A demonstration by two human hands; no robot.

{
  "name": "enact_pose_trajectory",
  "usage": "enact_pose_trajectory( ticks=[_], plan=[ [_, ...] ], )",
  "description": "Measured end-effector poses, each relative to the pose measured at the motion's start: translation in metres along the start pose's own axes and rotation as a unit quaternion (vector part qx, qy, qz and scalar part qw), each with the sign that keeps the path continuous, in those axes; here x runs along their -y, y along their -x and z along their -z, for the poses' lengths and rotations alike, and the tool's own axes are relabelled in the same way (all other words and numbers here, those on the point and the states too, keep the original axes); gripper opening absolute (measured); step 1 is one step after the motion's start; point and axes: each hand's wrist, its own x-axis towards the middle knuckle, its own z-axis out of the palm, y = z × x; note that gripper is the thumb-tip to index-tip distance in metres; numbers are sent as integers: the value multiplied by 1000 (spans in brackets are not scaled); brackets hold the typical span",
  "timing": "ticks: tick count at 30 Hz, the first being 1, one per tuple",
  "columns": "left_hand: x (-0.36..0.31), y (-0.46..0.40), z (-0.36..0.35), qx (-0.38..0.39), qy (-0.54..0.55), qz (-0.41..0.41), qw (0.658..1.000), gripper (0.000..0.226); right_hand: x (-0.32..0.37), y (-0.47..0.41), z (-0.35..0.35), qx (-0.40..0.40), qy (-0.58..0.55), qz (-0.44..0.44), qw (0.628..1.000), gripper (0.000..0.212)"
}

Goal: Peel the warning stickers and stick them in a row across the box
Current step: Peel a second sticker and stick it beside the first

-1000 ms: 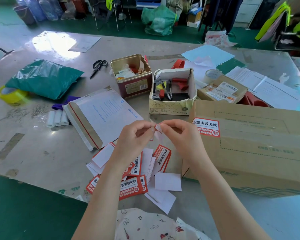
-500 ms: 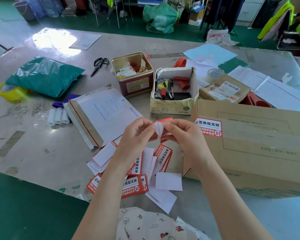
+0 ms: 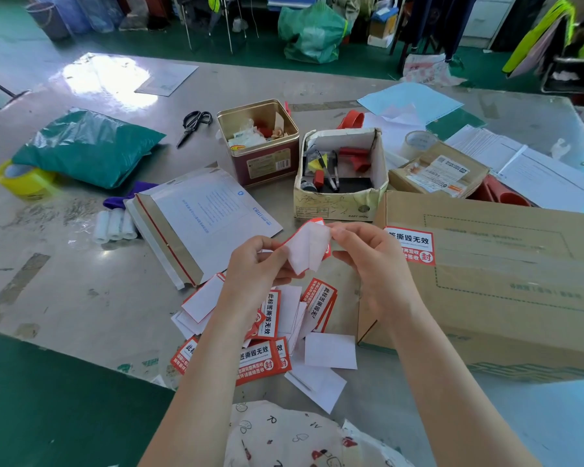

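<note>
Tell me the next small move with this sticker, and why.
Probably keep pulling the two hands apart: the left hand and right hand pinch a sticker only part-peeled from its backing, and just one sticker is on the box.

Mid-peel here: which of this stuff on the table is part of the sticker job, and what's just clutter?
In the job: sticker being peeled, left hand, right hand, cardboard box, sticker already on it, sticker pile.
Lying about: scissors, tin, yellow tape, green bag.

A packing room: past the fingers sit a cardboard box [image 3: 506, 281], tape rolls [image 3: 22, 178], scissors [image 3: 193, 124] and mail bags [image 3: 88, 146].
</note>
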Motion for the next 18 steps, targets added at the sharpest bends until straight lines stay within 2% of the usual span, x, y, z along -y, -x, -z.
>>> enact_pose_trajectory(
  ticks=[14, 18],
  plan=[
    [3, -2, 4, 21, -92, 40, 995, 11, 2, -2, 7, 79, -103, 48, 990, 24],
    [4, -5, 6, 15, -105, 36, 994, 10, 2, -3, 6, 76, -87, 60, 992, 28]
  ],
)
